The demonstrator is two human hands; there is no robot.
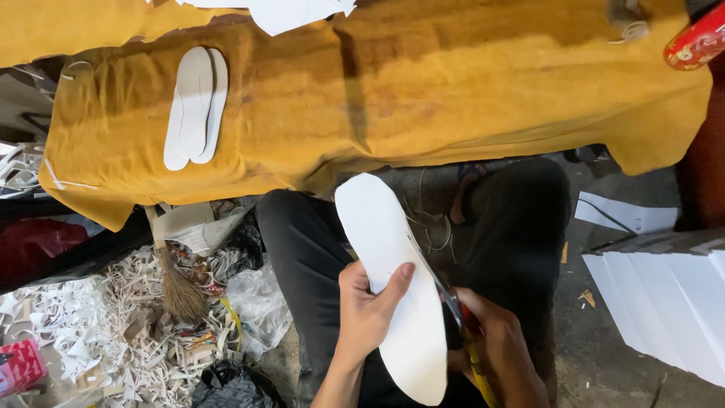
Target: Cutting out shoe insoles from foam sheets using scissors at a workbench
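Note:
My left hand [368, 311] grips a white insole-shaped cutout [385, 227] over my lap, thumb across its middle. My right hand [498, 349] is closed on scissors [445, 291] with yellow handles, the blades lying against the cutout's right edge. Black trousers cover my legs beneath. Two more white insole cutouts [195, 106] lie stacked on the tan leather sheet [423, 83] spread over the table ahead.
A heap of white offcuts [83, 332], a small broom [177, 287] and plastic bags litter the floor at left. White sheets [668, 302] are stacked at right. A red cylinder [696, 41] lies at the table's far right corner.

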